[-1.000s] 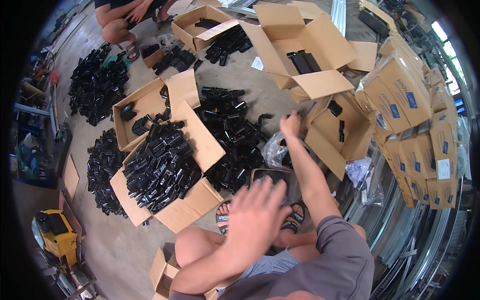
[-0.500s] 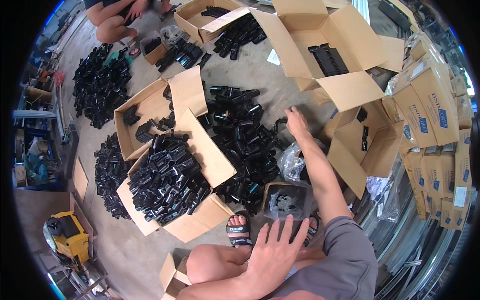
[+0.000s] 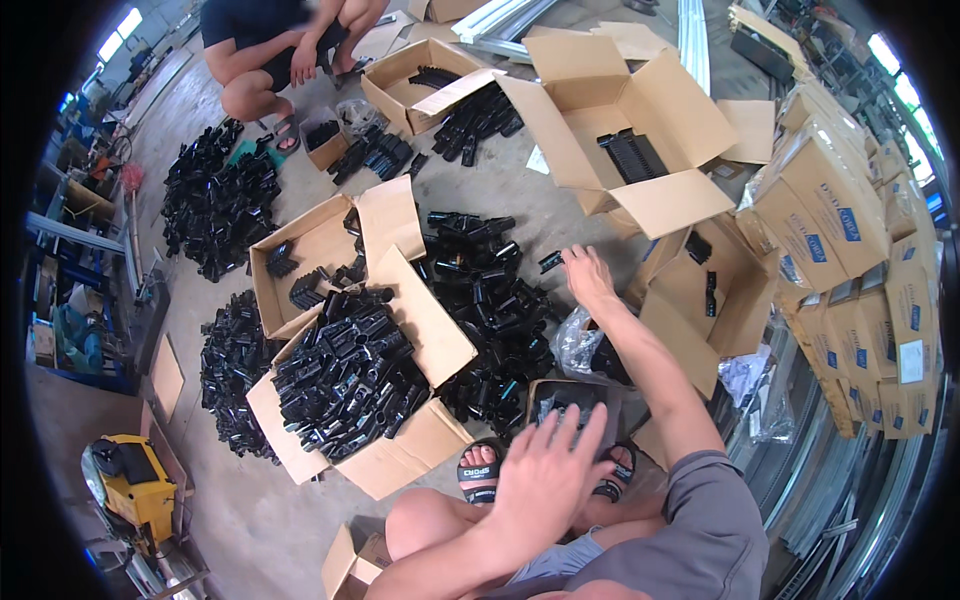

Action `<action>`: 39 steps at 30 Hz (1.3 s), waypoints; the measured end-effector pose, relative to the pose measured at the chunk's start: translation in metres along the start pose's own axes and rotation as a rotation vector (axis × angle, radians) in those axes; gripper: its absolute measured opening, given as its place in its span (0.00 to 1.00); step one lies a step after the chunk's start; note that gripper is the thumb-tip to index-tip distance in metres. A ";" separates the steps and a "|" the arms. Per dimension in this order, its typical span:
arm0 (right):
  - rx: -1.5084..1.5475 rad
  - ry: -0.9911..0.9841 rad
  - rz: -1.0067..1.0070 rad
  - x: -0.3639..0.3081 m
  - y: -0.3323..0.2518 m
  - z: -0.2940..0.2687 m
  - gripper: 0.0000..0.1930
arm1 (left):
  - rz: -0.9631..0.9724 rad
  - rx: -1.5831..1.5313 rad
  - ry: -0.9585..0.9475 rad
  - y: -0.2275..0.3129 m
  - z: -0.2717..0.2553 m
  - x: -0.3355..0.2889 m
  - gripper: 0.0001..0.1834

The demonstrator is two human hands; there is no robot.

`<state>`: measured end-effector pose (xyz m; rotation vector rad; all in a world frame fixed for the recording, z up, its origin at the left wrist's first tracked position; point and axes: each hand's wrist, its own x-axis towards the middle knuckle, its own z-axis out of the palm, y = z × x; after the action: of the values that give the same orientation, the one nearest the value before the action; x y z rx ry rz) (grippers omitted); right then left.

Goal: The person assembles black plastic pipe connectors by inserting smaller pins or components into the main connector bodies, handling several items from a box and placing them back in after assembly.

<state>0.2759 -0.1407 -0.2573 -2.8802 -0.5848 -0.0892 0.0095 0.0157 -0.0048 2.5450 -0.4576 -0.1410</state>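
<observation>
My right hand [image 3: 588, 276] reaches out over the floor, right of a heap of black plastic fittings [image 3: 490, 300]. A small black plastic fitting [image 3: 550, 262] sits at its fingertips, seemingly pinched there. Over my knees, my left hand [image 3: 550, 470] hangs with its fingers spread and nothing in it. Just beyond it stands a small open container [image 3: 605, 402] with a clear plastic liner; the hand partly hides it. Left of the heap, more black fittings [image 3: 350, 365] are piled up over the flaps of an open cardboard box [image 3: 300, 237].
Open cardboard boxes [image 3: 672, 205] with black parts stand ahead and to the right [image 3: 735, 310]. A clear plastic bag [image 3: 575, 340] lies near my right forearm. Stacked cartons [image 3: 820, 200] line the right. More fittings [image 3: 222, 200] lie far left, where another person [image 3: 265, 60] squats.
The view has shifted, and more of the other person shows. My right hand has drawn slightly nearer, with the black fitting turned at its fingertips. The left hand's fingers have tilted right.
</observation>
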 end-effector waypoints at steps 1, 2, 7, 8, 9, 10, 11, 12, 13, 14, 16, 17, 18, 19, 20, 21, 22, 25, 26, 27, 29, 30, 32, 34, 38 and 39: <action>-0.013 0.011 -0.005 -0.006 -0.008 -0.029 0.07 | -0.020 -0.039 0.066 -0.002 -0.003 0.000 0.33; 0.023 0.054 -0.126 -0.014 -0.017 -0.059 0.07 | -0.043 -0.092 0.116 -0.004 -0.008 0.002 0.34; 0.023 0.197 -0.469 -0.082 -0.049 -0.204 0.08 | -0.088 -0.014 0.404 -0.020 -0.014 0.023 0.38; 0.061 0.216 -0.526 -0.095 -0.059 -0.228 0.09 | -0.081 0.069 0.471 -0.022 -0.012 0.026 0.40; 0.096 0.229 -0.579 -0.107 -0.066 -0.246 0.09 | -0.073 0.075 0.496 -0.021 -0.012 0.028 0.40; 0.081 0.247 -0.593 -0.118 -0.073 -0.262 0.09 | -0.143 -0.046 0.326 -0.019 -0.014 0.030 0.39; 0.081 0.244 -0.579 -0.130 -0.080 -0.274 0.09 | -0.210 -0.167 0.147 -0.017 -0.015 0.032 0.39; 0.081 0.241 -0.566 -0.139 -0.084 -0.284 0.09 | -0.234 -0.315 0.096 -0.013 -0.013 0.035 0.34; 0.070 0.255 -0.578 -0.146 -0.087 -0.292 0.09 | -0.199 -0.374 0.045 -0.010 -0.014 0.036 0.29; 0.059 0.246 -0.556 -0.156 -0.087 -0.297 0.09 | -0.177 -0.484 0.019 -0.005 -0.012 0.035 0.26; 0.043 0.221 -0.517 -0.169 -0.088 -0.311 0.08 | -0.102 -0.780 -0.071 -0.007 -0.005 0.037 0.22; 0.052 0.228 -0.518 -0.177 -0.088 -0.315 0.08 | -0.060 -0.959 -0.142 -0.007 -0.007 0.036 0.21; 0.070 0.210 -0.527 -0.184 -0.087 -0.320 0.08 | -0.127 -1.203 -0.245 -0.002 -0.007 0.032 0.23; 0.087 0.192 -0.535 -0.190 -0.085 -0.324 0.08 | -0.138 -1.296 -0.383 -0.001 -0.013 0.031 0.24; 0.085 0.210 -0.557 -0.196 -0.083 -0.327 0.09 | -0.183 -1.390 -0.448 0.001 -0.017 0.029 0.23; 0.093 0.217 -0.557 -0.201 -0.082 -0.331 0.09 | -0.230 -1.484 -0.514 0.004 -0.020 0.026 0.22; 0.098 0.237 -0.528 -0.206 -0.082 -0.336 0.09 | -0.235 -1.475 -0.513 0.006 -0.018 0.024 0.22; 0.106 0.288 -0.476 -0.217 -0.084 -0.345 0.09 | -0.154 -1.546 -0.476 0.013 -0.015 0.022 0.20; 0.127 0.350 -0.456 -0.220 -0.085 -0.348 0.10 | -0.149 -1.578 -0.451 0.018 -0.018 0.019 0.20; 0.149 0.413 -0.436 -0.222 -0.087 -0.352 0.11 | -0.144 -1.610 -0.426 0.021 -0.020 0.016 0.19; 0.147 0.519 -0.387 -0.226 -0.085 -0.361 0.11 | -0.072 -1.689 -0.371 0.024 -0.022 0.014 0.19; 0.155 0.622 -0.336 -0.227 -0.084 -0.366 0.12 | -0.026 -1.735 -0.334 0.031 -0.026 0.012 0.17; 0.270 0.709 -0.252 -0.233 -0.084 -0.376 0.11 | 0.023 -1.776 -0.235 0.038 -0.028 0.013 0.16; 0.510 0.808 -0.116 -0.236 -0.086 -0.381 0.09 | -0.013 -1.753 -0.132 0.038 -0.031 0.019 0.18; 1.067 0.709 -0.063 -0.231 -0.098 -0.360 0.09 | -0.089 -1.641 -0.071 0.036 -0.037 0.028 0.20; 1.086 0.680 -0.056 -0.230 -0.096 -0.353 0.10 | -0.094 -1.626 -0.089 0.042 -0.038 0.030 0.19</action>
<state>0.0197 -0.2148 0.0827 -1.6343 -0.3823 -0.5383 0.0325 -0.0087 0.0495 0.9546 -0.1041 -0.4365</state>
